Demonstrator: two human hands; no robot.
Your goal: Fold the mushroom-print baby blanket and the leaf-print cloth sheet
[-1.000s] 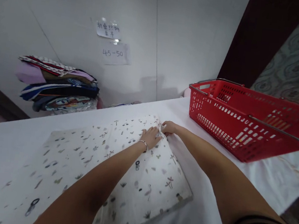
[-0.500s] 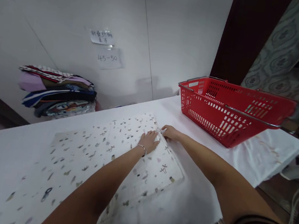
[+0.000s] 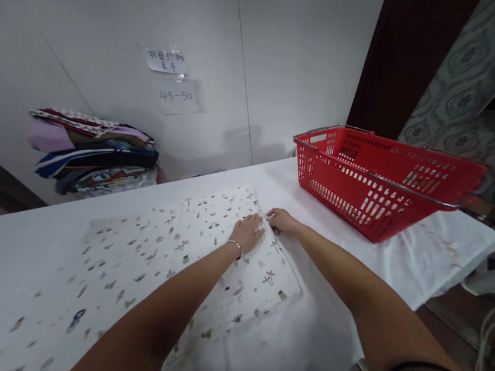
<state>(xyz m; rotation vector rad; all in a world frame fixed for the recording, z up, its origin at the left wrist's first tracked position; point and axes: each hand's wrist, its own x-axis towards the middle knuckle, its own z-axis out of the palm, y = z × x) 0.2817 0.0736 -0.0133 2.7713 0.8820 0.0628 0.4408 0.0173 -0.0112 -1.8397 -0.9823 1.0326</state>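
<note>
Head view: printed cloth (image 3: 167,260) spread flat mid-table (image 3: 423,253), left hand (image 3: 248,233) pressing its far right corner with fingers flat and splayed, right hand (image 3: 283,220) pinching that corner's edge to keep it taut; red basket (image 3: 382,177) toward the right edge, folded stack (image 3: 92,153) at the far left.

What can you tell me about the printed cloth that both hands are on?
The printed cloth is thin white fabric scattered with small dark motifs. It lies spread flat on the white table, its near edge hanging toward the person. The left hand presses flat near its far right corner; the right hand touches the edge there.
</note>
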